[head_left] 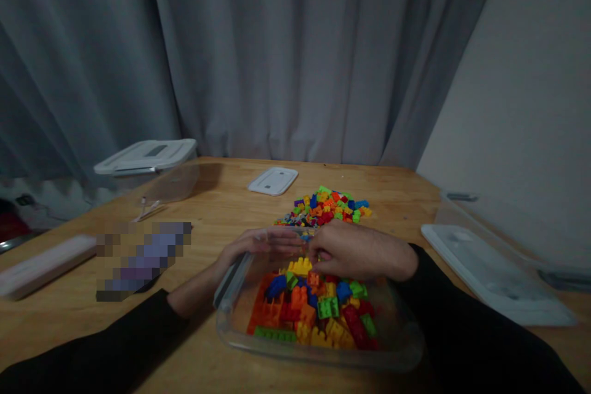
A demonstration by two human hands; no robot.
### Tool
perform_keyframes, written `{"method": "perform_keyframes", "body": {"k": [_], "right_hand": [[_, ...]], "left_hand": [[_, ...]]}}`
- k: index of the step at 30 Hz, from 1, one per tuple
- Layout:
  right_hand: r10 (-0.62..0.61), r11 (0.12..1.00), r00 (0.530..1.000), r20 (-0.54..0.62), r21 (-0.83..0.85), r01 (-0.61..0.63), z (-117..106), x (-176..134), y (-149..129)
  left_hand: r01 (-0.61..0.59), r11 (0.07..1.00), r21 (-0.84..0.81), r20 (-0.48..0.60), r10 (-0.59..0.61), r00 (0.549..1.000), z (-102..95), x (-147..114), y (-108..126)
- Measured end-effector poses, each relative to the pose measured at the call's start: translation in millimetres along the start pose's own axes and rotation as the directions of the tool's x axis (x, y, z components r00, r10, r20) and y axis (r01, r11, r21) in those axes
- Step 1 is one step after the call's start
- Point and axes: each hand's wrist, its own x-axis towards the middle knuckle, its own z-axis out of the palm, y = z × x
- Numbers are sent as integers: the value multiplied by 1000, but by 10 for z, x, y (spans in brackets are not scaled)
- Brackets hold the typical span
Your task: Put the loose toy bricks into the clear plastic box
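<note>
A clear plastic bin [323, 354] stands in front of me, with a mix of coloured toy building bricks [328, 307] inside. My left hand [263, 241] lies along the bin's far left side, its fingers stretched out. Over the far part of the bin, my right hand [341, 249] is closed, fingers curled downward. An orange building brick [314, 279] shows at its fingertips. Just beyond the bin is a pile of building bricks [330, 204] on the table, its near edge partly hidden by my hands.
A lidded clear box [152, 166] stands at the back left. A small white lid [274, 181] lies behind the pile. To the right are a larger white lid [494, 277] and a clear container [480, 221]. A white oblong object [48, 265] and a blurred-out item [143, 261] lie left.
</note>
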Motion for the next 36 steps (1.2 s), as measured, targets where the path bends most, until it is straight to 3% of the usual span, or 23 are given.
{"method": "perform_keyframes", "body": {"k": [7, 13, 18, 21, 28, 32, 36], "right_hand": [[-20, 1000, 1000, -10, 7, 20, 20, -4, 19], [-32, 999, 999, -10, -2, 32, 24, -13, 28], [-51, 998, 998, -24, 29, 51, -32, -31, 44], [-57, 997, 994, -98, 48, 62, -123, -83, 101], [70, 997, 927, -369, 51, -56, -420, -304, 339], [167, 984, 916, -366, 113, -135, -474, -338, 571], [249, 968, 925, -287, 115, -225, -379, -253, 896]], "left_hand": [[-24, 996, -86, -39, 21, 999, 66, 0, -28], [18, 998, -54, -79, -22, 997, 150, -26, 31], [19, 998, -67, -49, -22, 999, 87, -9, 17], [22, 998, -61, -50, -25, 998, 42, -19, -18], [59, 992, -111, -214, -82, 973, 233, -89, 15], [65, 991, -117, -242, -92, 966, 301, -93, 61], [67, 992, -104, -263, -93, 960, 303, -88, 81]]}}
